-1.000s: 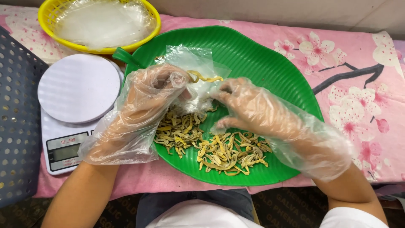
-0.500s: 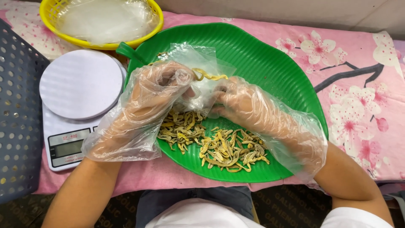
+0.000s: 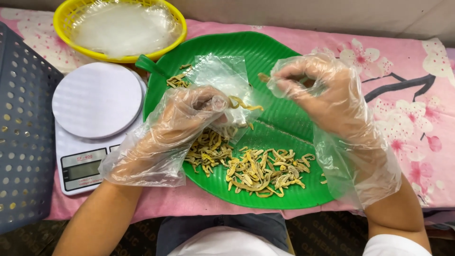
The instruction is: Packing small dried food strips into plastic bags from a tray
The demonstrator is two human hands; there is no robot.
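Note:
Both my hands wear loose clear plastic gloves. My left hand (image 3: 182,125) grips a small clear plastic bag (image 3: 222,80) over the green leaf-shaped tray (image 3: 265,54); a few yellowish dried strips poke out of the bag's mouth. My right hand (image 3: 322,95) is raised above the tray's right half, its fingertips pinched on one dried strip (image 3: 263,77) just right of the bag. A pile of the same dried strips (image 3: 251,166) lies on the near part of the tray, below both hands.
A white kitchen scale (image 3: 95,118) with a round platform stands left of the tray. A yellow basket (image 3: 118,28) lined with clear plastic sits at the back left. A grey perforated crate (image 3: 23,142) fills the left edge. A pink flowered cloth (image 3: 403,95) covers the table.
My right hand has lifted off the pile and moved up and to the right, now pinching a strip beside the bag. My left hand still holds the bag, shifted slightly.

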